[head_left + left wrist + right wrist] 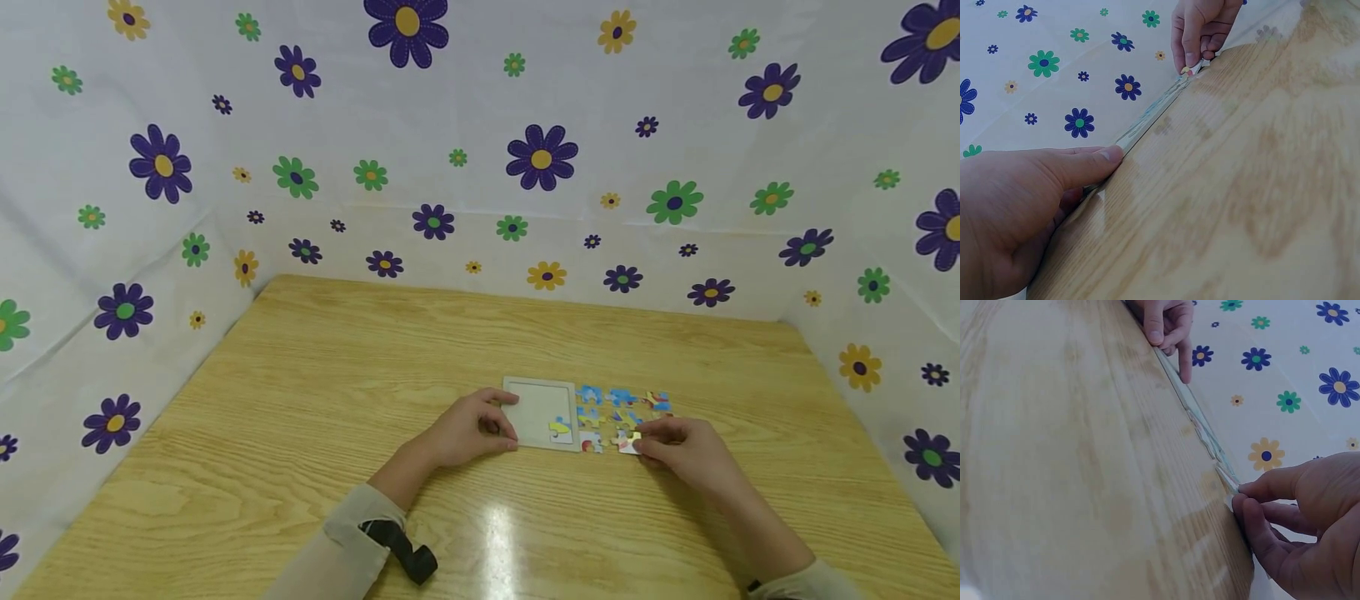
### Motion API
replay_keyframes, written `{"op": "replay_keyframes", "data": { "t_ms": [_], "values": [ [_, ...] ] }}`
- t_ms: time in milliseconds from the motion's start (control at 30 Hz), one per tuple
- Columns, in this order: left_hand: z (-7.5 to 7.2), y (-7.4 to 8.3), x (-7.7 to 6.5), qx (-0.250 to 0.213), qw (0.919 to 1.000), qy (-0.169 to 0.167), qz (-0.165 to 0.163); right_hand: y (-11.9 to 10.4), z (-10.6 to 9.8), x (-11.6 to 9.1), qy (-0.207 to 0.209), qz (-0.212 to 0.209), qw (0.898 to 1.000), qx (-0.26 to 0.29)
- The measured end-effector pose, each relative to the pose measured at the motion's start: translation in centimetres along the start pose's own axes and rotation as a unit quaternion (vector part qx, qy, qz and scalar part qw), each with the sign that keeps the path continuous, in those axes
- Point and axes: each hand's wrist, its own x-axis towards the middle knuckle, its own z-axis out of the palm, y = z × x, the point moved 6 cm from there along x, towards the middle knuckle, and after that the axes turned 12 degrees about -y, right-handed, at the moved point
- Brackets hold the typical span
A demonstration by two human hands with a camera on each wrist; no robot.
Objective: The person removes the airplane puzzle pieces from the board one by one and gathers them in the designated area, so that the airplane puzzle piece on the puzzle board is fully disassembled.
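A pale square puzzle tray (536, 408) lies flat, with one yellow, white and blue jigsaw piece (559, 429) in its lower right corner. My left hand (468, 429) holds the tray's left side, thumb at the near corner and index finger farther up; the left wrist view shows this hand (1041, 194) low against the table. Between thumb and fingers, my right hand (690, 454) pinches a jigsaw piece (627, 443) at the near side of the loose pieces. In the right wrist view that piece (1227, 478) looks tilted, its near edge raised by the right hand (1310, 519).
Several loose jigsaw pieces (590, 417) in blue, yellow and red lie in rows right of the tray. All of it rests on a wood-grain table (337, 400). A flower-patterned white cloth (465, 117) stands round the back and sides.
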Motion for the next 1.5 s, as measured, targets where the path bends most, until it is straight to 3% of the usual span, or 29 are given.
{"op": "replay_keyframes", "data": {
  "t_ms": [267,633,967,1200,1500],
  "values": [
    [0.0,0.0,0.1,0.002,1.0,0.002,0.001,-0.2,0.0,-0.1,0.016,0.004,0.999,-0.049],
    [0.0,0.1,-0.1,-0.006,1.0,0.003,-0.002,-0.6,0.2,0.0,-0.001,-0.003,0.999,-0.044],
    [0.0,0.4,-0.3,-0.008,0.9999,0.001,-0.01,-2.4,0.4,0.2,-0.013,-0.016,1.0,-0.02],
    [-0.2,0.4,-0.2,-0.005,0.9999,-0.001,-0.009,-3.7,1.0,1.1,-0.018,-0.031,0.998,-0.051],
    [-0.1,0.2,-0.2,-0.007,0.9998,-0.001,-0.017,-4.5,2.5,2.4,-0.032,-0.042,0.998,-0.023]
  ]
}}
